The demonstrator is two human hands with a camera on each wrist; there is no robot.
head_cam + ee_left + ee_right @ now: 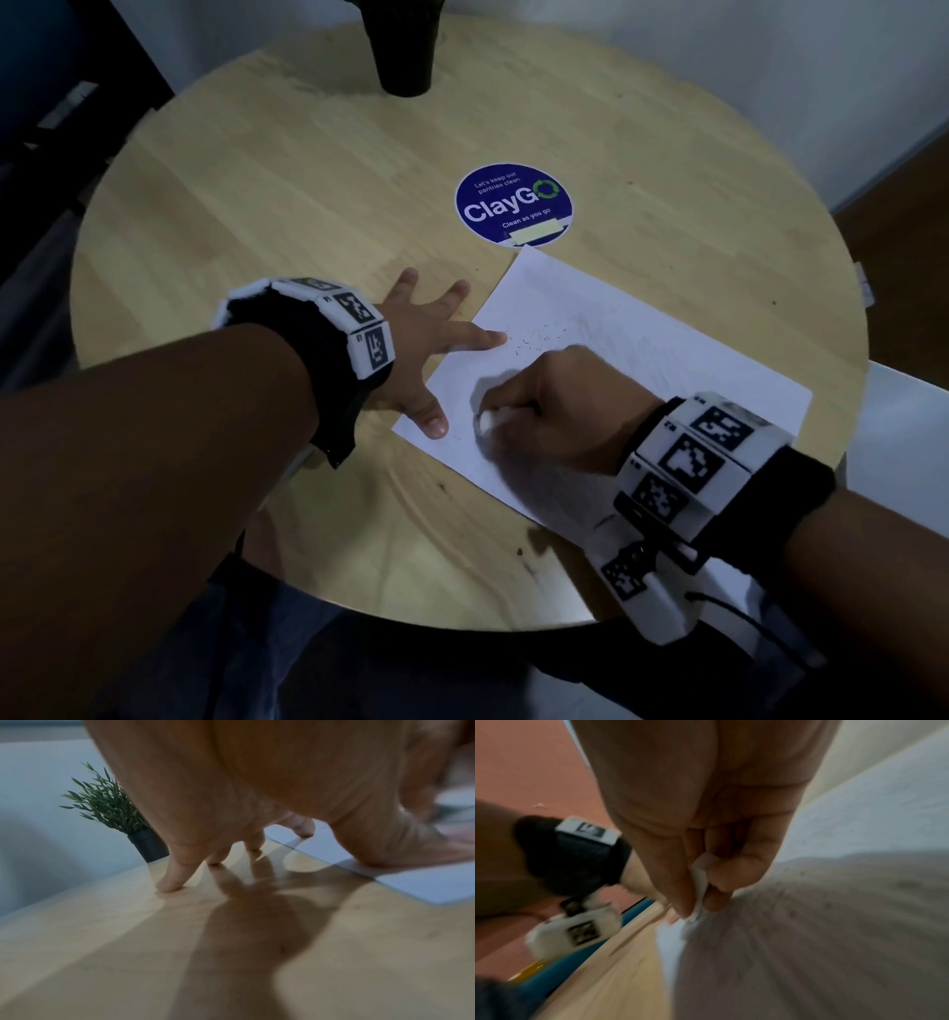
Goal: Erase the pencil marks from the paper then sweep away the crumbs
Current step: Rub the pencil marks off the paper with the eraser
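A white sheet of paper (616, 329) lies tilted on the round wooden table (287, 169). Faint pencil shading (621, 334) marks its middle, and dark eraser crumbs (534, 342) are scattered near its left edge. My left hand (436, 329) is spread flat, with the index finger and thumb (401, 850) pressing the paper's left edge and the other fingers on the wood. My right hand (544, 406) pinches a small white eraser (488, 419) against the paper's near-left part. In the right wrist view the eraser (700, 882) sits between thumb and fingers, its tip on the paper (859, 833).
A round blue "ClayGo" sticker (513, 205) lies just beyond the paper's far corner. A dark plant pot (405, 49) stands at the table's far edge, with its green plant (105, 801) in the left wrist view. A white ledge (904, 411) lies to the right.
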